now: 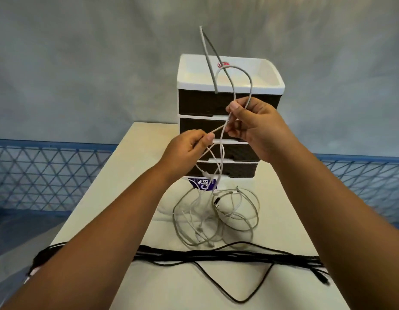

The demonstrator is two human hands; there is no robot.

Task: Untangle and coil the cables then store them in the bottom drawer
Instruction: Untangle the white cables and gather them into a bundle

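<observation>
Grey-white cable [220, 153] runs between both raised hands: the left hand [187, 151] pinches a strand between thumb and curled fingers, and the right hand [252, 126] grips a loop that arches up in front of the drawer unit [229, 104]. Strands hang from the hands into a loose tangle of pale cables [216, 215] on the white counter [118, 186], just before the unit's bottom drawer [241, 170], which appears closed, though the hands partly hide it. Nearer the person, a bundle of black cables [216, 257] stretches across the counter. Blue mesh fencing [48, 173] stands behind.
</observation>
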